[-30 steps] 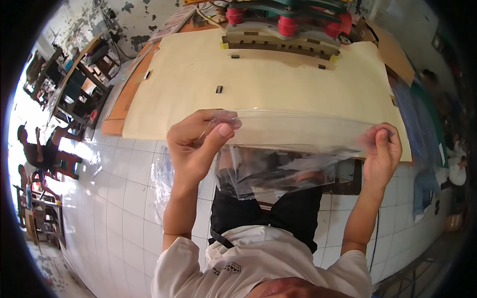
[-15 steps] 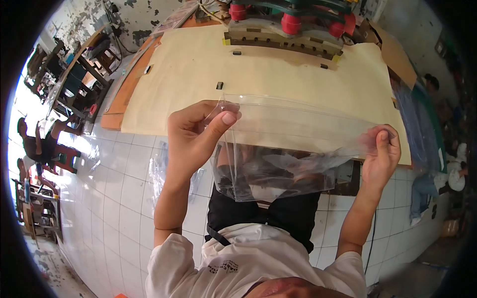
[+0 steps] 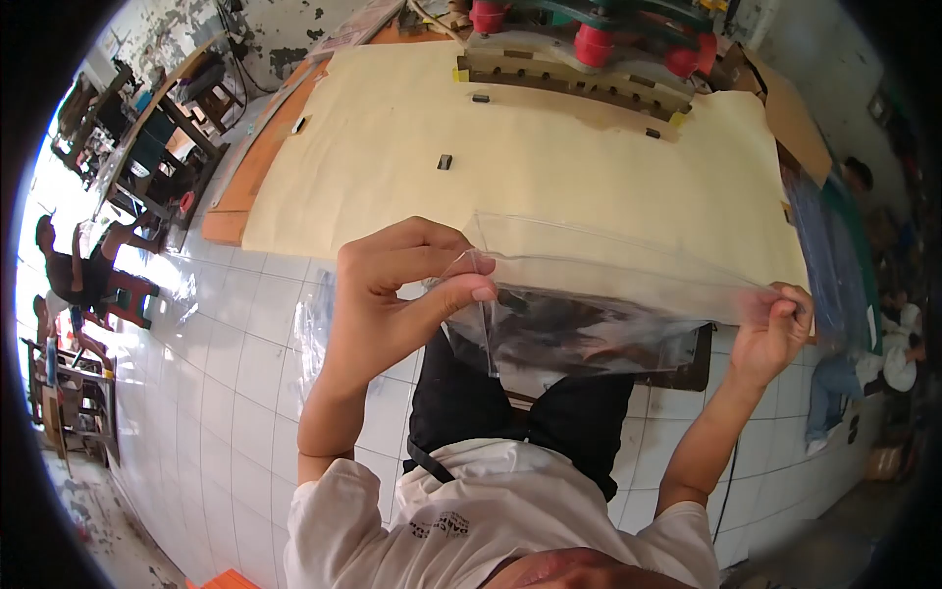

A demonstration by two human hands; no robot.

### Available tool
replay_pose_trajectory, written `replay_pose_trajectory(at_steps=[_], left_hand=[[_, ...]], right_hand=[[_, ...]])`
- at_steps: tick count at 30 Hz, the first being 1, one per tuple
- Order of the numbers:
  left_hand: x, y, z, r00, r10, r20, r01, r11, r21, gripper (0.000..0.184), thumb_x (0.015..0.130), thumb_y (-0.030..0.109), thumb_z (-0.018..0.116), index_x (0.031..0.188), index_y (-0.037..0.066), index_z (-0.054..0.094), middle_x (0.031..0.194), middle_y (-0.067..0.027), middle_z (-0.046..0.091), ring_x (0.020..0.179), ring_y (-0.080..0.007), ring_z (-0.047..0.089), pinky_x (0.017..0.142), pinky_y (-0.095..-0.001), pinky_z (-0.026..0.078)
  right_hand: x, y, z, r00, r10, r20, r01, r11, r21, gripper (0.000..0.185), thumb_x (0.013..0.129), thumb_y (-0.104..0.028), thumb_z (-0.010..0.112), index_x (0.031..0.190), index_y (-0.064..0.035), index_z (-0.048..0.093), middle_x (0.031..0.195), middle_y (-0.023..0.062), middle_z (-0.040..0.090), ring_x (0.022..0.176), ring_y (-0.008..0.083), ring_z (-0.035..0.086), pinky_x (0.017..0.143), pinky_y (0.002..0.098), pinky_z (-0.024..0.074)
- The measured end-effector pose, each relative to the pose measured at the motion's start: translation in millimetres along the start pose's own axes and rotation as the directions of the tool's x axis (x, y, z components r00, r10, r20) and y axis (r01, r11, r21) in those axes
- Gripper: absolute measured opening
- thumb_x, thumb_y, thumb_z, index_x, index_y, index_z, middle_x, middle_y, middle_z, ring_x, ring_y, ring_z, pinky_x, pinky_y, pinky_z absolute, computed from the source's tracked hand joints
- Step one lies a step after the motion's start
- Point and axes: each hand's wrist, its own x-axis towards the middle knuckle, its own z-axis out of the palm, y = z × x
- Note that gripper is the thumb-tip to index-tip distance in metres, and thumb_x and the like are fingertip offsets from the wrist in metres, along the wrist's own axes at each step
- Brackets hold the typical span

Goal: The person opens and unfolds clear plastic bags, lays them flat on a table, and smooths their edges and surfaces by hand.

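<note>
A clear plastic sheet or bag [image 3: 599,319] is stretched between my hands, above my lap and the near edge of the table. My left hand [image 3: 407,285] pinches its left end between thumb and fingers. At the right end, my right hand [image 3: 775,329] grips a gathered part of the plastic. A thin clear upper edge rises above my fingers over the cream table covering [image 3: 569,187]. Glare and folds hide whether the plastic has one layer or several.
A machine with red cylinders [image 3: 594,45] and a slotted metal bar [image 3: 574,83] stands at the table's back. Small dark blocks [image 3: 444,162] lie on the covering. Clear plastic [image 3: 314,329] hangs at left. People sit at far left [image 3: 74,260] and far right.
Both hands have moved slightly right and lower, with the plastic still held. Its lower part has risen and looks flatter, and the view has shifted slightly.
</note>
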Motion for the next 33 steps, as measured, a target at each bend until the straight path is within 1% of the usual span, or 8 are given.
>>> replay_pose_trajectory(at_steps=[6, 10, 13, 15, 19, 21, 30, 33], left_hand=[[-9, -9, 8, 0.954, 0.252, -0.163, -0.238, 0.966, 0.101, 0.020, 0.067, 0.009, 0.090, 0.082, 0.003, 0.079, 0.091, -0.0082, 0.070, 0.078, -0.0167, 0.069, 0.068, -0.0268, 0.053], [-3, -15, -1, 0.955, 0.292, -0.045, -0.294, 0.955, -0.031, 0.018, 0.076, 0.006, 0.085, 0.088, -0.001, 0.074, 0.090, -0.0098, 0.069, 0.079, -0.0160, 0.068, 0.070, -0.0261, 0.054], [-1, -10, -11, 1.000, 0.016, -0.015, -0.022, 0.885, -0.466, 0.014, 0.086, 0.002, 0.074, 0.096, -0.006, 0.067, 0.091, -0.0107, 0.070, 0.079, -0.0145, 0.068, 0.072, -0.0262, 0.054], [3, -3, -21, 0.968, -0.206, 0.144, 0.249, 0.872, -0.422, 0.012, 0.093, 0.000, 0.064, 0.101, -0.008, 0.061, 0.090, -0.0105, 0.070, 0.082, -0.0131, 0.067, 0.074, -0.0261, 0.054], [18, 0, -41, 0.832, -0.329, 0.447, 0.392, 0.919, -0.054, 0.013, 0.088, 0.002, 0.072, 0.096, -0.006, 0.066, 0.087, -0.0077, 0.071, 0.080, -0.0106, 0.067, 0.072, -0.0250, 0.052], [22, 0, -43, 0.817, -0.369, 0.442, 0.413, 0.911, -0.003, 0.010, 0.088, 0.002, 0.074, 0.094, -0.005, 0.069, 0.086, -0.0062, 0.071, 0.077, -0.0089, 0.066, 0.070, -0.0247, 0.052], [16, -14, -27, 0.963, -0.078, 0.257, 0.043, 0.990, 0.137, 0.006, 0.088, -0.001, 0.072, 0.092, -0.005, 0.068, 0.089, -0.0101, 0.071, 0.084, -0.0129, 0.068, 0.076, -0.0282, 0.054], [16, -27, -21, 0.996, -0.011, 0.087, 0.014, 0.999, -0.033, 0.015, 0.092, 0.011, 0.069, 0.099, -0.003, 0.069, 0.091, -0.0143, 0.073, 0.086, -0.0218, 0.072, 0.078, -0.0326, 0.056]], right_hand=[[-7, 3, -5, 1.000, -0.010, -0.016, 0.010, 1.000, -0.014, 0.023, 0.093, -0.014, 0.070, 0.109, 0.0001, 0.063, 0.098, 0.0099, 0.065, 0.088, 0.0181, 0.064, 0.079, 0.0344, 0.0578], [-5, 10, -8, 1.000, 0.009, -0.016, -0.009, 1.000, -0.029, 0.021, 0.094, -0.013, 0.070, 0.109, -0.0006, 0.063, 0.100, 0.0094, 0.065, 0.090, 0.0176, 0.063, 0.081, 0.0318, 0.0562], [-5, 9, -7, 1.000, 0.022, -0.012, -0.022, 1.000, -0.016, 0.019, 0.094, -0.012, 0.069, 0.108, -0.0006, 0.063, 0.100, 0.0091, 0.065, 0.090, 0.0172, 0.063, 0.082, 0.0310, 0.0551], [-4, 9, -9, 1.000, 0.007, -0.016, -0.007, 0.999, -0.040, 0.019, 0.094, -0.012, 0.069, 0.108, -0.0006, 0.063, 0.100, 0.0090, 0.065, 0.090, 0.0170, 0.063, 0.083, 0.0310, 0.0549], [-2, 4, -5, 0.999, -0.035, 0.039, 0.039, 0.994, -0.105, 0.019, 0.093, -0.011, 0.070, 0.108, -0.0008, 0.064, 0.101, 0.0090, 0.065, 0.092, 0.0170, 0.063, 0.084, 0.0313, 0.0546], [-2, 1, -1, 0.998, -0.045, 0.045, 0.050, 0.991, -0.128, 0.019, 0.093, -0.011, 0.070, 0.108, -0.0003, 0.064, 0.100, 0.0095, 0.065, 0.091, 0.0175, 0.064, 0.083, 0.0321, 0.0556], [6, 0, 6, 1.000, 0.023, -0.001, -0.023, 0.984, -0.179, 0.019, 0.095, -0.010, 0.067, 0.108, 0.0036, 0.064, 0.093, 0.0095, 0.066, 0.083, 0.0162, 0.066, 0.072, 0.0333, 0.0600], [10, 0, 9, 0.996, 0.079, -0.041, -0.085, 0.979, -0.183, 0.019, 0.095, -0.010, 0.067, 0.108, 0.0035, 0.065, 0.093, 0.0087, 0.066, 0.083, 0.0149, 0.066, 0.071, 0.0319, 0.0600]])
